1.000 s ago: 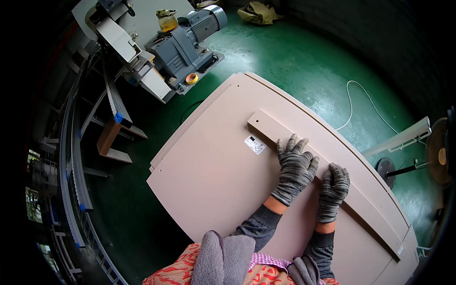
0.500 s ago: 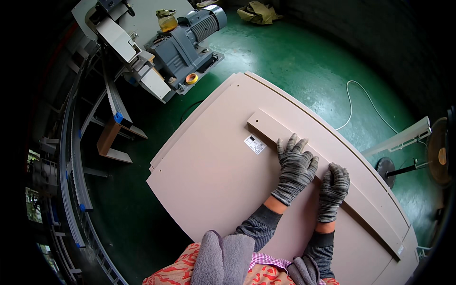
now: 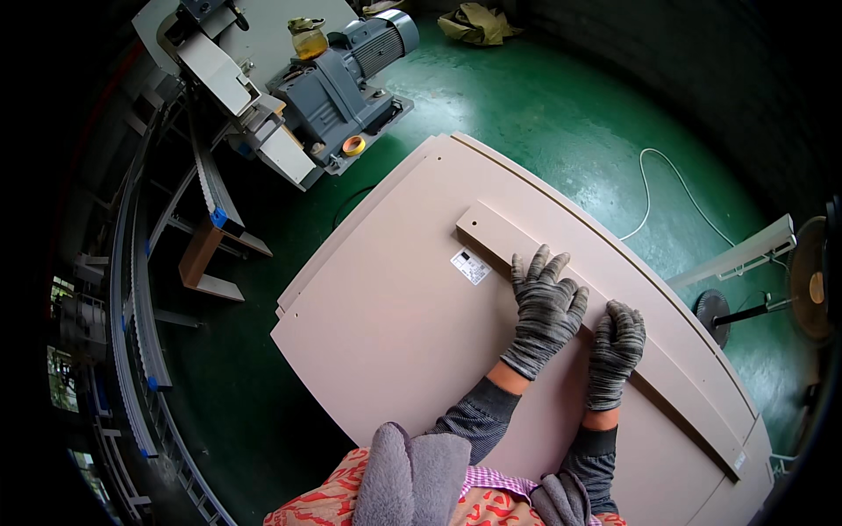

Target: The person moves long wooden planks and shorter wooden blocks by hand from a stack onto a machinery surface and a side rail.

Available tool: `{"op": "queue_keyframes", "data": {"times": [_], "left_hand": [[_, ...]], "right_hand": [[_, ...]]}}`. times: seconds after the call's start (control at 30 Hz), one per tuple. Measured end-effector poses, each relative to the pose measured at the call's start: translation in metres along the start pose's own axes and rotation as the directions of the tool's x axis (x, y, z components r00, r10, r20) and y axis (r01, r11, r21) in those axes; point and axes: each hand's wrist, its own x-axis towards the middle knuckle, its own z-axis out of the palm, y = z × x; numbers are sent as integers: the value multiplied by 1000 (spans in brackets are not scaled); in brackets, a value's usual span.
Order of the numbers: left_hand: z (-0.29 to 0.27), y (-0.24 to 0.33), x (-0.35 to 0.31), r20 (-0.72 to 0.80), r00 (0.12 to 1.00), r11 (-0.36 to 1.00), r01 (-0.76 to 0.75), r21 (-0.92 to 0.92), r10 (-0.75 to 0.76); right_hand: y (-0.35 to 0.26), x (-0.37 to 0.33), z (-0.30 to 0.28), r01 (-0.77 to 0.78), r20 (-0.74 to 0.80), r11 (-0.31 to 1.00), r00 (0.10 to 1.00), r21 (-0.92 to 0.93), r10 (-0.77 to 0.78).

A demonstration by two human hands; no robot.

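A long, narrow pinkish-beige board point(image 3: 684, 409) lies slantwise on a stack of wide panels point(image 3: 386, 289) of the same colour. Near its far end there is a small dark hole. My left hand point(image 3: 548, 302), in a grey striped knit glove, rests on the board with fingers spread. Just to the right, my right hand point(image 3: 617, 351), gloved alike, has its fingers together and bent over the board's near edge; its thumb is mostly hidden. A white printed label point(image 3: 471, 266) sits on the top panel beside the board.
A grey motor with gearbox point(image 3: 338, 96) stands at the far left, with a roll of yellow tape point(image 3: 353, 145) on its base. Metal rails point(image 3: 132, 307) run along the left. A white cable point(image 3: 649, 188) crosses the green floor point(image 3: 526, 96); a fan point(image 3: 811, 276) stands at right.
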Motion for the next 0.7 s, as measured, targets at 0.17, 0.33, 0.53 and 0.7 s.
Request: {"op": "queue_keyframes", "data": {"times": [0.17, 0.33, 0.53, 0.7], "left_hand": [[-1, -1, 0, 47, 998, 998, 37, 45, -40], [-2, 1, 1, -28, 1000, 1000, 2, 18, -1], [5, 3, -1, -22, 999, 999, -30, 30, 31], [13, 4, -4, -25, 999, 999, -44, 27, 45]], "right_hand": [[-2, 0, -1, -4, 3, 1000, 1000, 7, 4], [-2, -2, 0, -14, -10, 1000, 1000, 5, 14], [3, 0, 7, -16, -9, 993, 1000, -121, 15], [-3, 5, 6, -98, -33, 981, 995, -166, 94]]}}
